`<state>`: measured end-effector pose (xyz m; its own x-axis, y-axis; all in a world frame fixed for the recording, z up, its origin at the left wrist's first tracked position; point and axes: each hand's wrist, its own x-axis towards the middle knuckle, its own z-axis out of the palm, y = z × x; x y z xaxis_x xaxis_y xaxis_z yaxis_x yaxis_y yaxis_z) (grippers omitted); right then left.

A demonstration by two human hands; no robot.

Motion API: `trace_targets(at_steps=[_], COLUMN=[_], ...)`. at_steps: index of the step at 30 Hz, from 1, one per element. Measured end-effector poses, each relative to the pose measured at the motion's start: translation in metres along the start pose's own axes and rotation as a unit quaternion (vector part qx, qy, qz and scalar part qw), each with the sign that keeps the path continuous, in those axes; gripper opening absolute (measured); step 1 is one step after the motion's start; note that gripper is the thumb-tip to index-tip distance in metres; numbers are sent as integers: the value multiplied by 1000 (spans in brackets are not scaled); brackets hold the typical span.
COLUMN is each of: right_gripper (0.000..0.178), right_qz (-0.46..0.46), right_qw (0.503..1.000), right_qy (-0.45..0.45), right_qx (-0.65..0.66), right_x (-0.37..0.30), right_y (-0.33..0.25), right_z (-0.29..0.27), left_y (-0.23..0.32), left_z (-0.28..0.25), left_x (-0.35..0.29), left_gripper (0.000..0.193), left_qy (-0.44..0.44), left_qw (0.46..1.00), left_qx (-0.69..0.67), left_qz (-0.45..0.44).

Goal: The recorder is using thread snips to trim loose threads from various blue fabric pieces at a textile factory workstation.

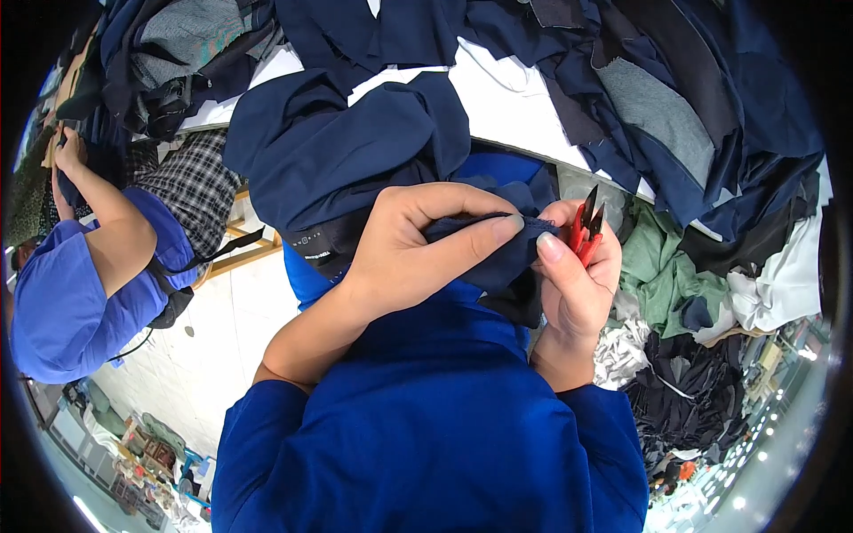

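Note:
A navy blue garment [355, 142] lies bunched across my lap, up against the table's front edge. My left hand [409, 253] pinches a folded, seamed edge of it between thumb and forefinger. Close beside it, my right hand [573, 293] grips the tip of the same edge with its thumb and fingers. Red-handled thread snips [586, 233] are tucked in that right hand, their dark blades apart and pointing up, away from the cloth. A black strip with white print [320, 253] shows under my left wrist. The fingers behind the fabric are partly hidden.
Piles of navy cloth [764, 98] and grey-backed pieces [657, 107] cover much of the white table [502, 93]. At right are green cloth [662, 266] and a heap of dark scraps [689, 391]. A co-worker in a blue top [71, 302] sits at left.

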<state>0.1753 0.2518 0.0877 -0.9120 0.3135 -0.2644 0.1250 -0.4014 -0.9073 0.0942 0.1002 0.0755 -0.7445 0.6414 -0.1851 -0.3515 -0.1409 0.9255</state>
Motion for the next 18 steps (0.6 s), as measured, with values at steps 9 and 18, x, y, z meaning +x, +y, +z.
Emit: trace_targets(at_steps=[9, 18], right_gripper=[18, 18], right_qz=[-3, -5], right_qw=[1000, 1000], right_qy=[-9, -18], right_qx=[14, 20], right_x=[2, 3], right_y=[2, 3], right_z=[0, -1], left_y=[-2, -6], left_z=[-1, -1], left_x=[1, 1], left_gripper=[14, 14], left_qy=[3, 8], left_qw=[1000, 1000], left_qx=[-11, -3], left_qz=[1, 22])
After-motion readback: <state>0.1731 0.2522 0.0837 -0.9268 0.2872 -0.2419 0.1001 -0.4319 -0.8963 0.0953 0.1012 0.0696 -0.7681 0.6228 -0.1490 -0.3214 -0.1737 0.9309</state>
